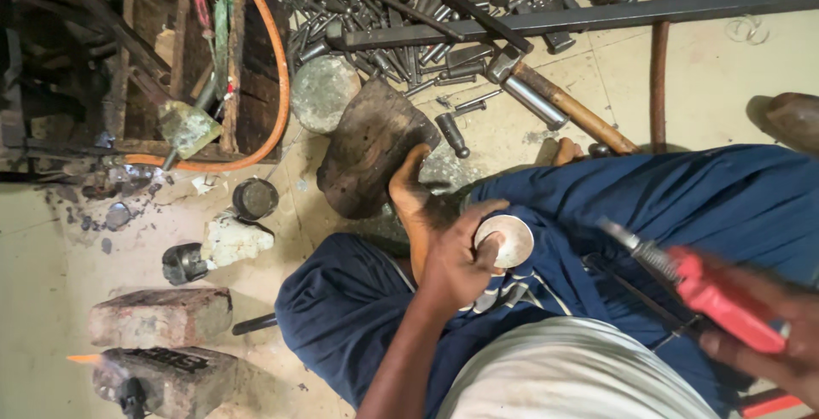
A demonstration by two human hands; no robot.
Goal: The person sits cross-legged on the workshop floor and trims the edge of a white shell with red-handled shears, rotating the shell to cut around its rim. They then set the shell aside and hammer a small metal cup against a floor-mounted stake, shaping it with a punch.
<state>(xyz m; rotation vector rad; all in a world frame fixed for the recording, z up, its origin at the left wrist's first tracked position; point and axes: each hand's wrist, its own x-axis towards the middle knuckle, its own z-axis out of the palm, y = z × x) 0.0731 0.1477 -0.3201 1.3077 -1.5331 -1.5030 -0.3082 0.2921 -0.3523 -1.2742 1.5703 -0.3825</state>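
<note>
My left hand (456, 261) grips a small round pale metal dish (509, 241) and presses it against my knee, which is clad in blue trousers (597, 214). My right hand (772, 338), blurred at the lower right, holds red-handled pliers (708, 295) whose metal jaws point up and left toward the dish, still apart from it. My bare foot (408, 193) rests against a dark worn wooden block (367, 146) just above the left hand.
A heap of steel punches and rods (409, 9) lies on the floor at the top, with a long steel bar (597, 16) and a wooden-handled hammer (554, 103). An orange hose (277, 69) loops round a wooden box. Bricks (162, 317) and a small flame (85, 357) sit at the lower left.
</note>
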